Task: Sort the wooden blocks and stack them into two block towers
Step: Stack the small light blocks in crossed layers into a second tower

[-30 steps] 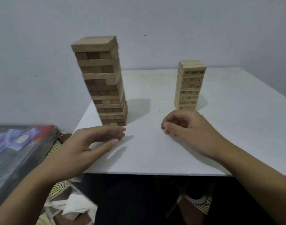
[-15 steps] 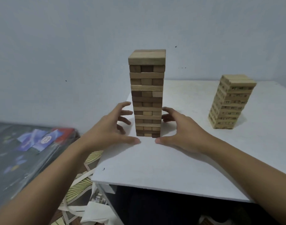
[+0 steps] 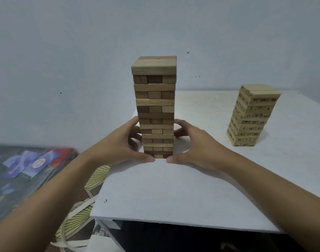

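Hidden: fingertips of both hands, behind the tall tower (image 3: 155, 102); forearms cut off by the lower frame edge.
Hard to make out: blurred cards (image 3: 30, 162) on a dark sheet at far left; one white disc on them carries writing that cannot be read.
Towers: two, both upright on the white surface (image 3: 173, 188), well apart.
Tall tower: centre, mixed light and dark wooden blocks, three per layer where ends face the camera.
Numbered tower (image 3: 252, 115): right, shorter, pale blocks.
Writing: printed numbers on the pale blocks' ends; 24, 48 and 22 readable, most of the rest smeared.
Hands: two.
Left hand (image 3: 119, 148): curled round the tall tower's lower left side, thumb at its front foot.
Right hand (image 3: 195, 148): curled round the lower right side, thumb likewise.
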A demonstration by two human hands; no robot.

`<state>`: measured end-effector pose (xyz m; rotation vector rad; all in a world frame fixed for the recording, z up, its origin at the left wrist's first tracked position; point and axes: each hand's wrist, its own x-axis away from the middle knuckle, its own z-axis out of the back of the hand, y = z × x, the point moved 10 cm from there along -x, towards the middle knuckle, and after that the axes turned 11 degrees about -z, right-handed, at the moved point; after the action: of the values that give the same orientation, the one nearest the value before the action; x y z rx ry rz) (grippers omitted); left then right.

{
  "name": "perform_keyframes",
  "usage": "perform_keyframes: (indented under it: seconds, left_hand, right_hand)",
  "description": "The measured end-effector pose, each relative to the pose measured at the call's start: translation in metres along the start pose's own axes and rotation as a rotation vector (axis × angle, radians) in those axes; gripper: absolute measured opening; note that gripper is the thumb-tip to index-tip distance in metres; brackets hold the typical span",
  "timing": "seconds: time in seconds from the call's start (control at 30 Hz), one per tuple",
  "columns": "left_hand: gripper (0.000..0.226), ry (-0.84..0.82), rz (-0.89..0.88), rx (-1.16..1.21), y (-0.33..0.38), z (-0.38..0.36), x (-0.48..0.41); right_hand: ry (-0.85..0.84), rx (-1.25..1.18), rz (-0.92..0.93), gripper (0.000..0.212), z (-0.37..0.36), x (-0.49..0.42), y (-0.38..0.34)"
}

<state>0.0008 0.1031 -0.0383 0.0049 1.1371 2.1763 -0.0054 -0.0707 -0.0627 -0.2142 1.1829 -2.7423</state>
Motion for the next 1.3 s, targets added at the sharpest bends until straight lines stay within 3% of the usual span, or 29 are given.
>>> perform_keyframes:
  seconds: [0.63,1.3]
  left_hand:
    - [0.071,-0.021,-0.017,-0.022,-0.008,0.000,-0.006]
    - [0.079,-0.014,-0.048,0.006,-0.009,-0.030,-0.048]
  right_hand:
    - [0.044,-0.019,0.072,0.086,0.004,-0.005,-0.009]
    - [0.010,-0.025,-0.059,0.071,0.031,-0.005,0.014]
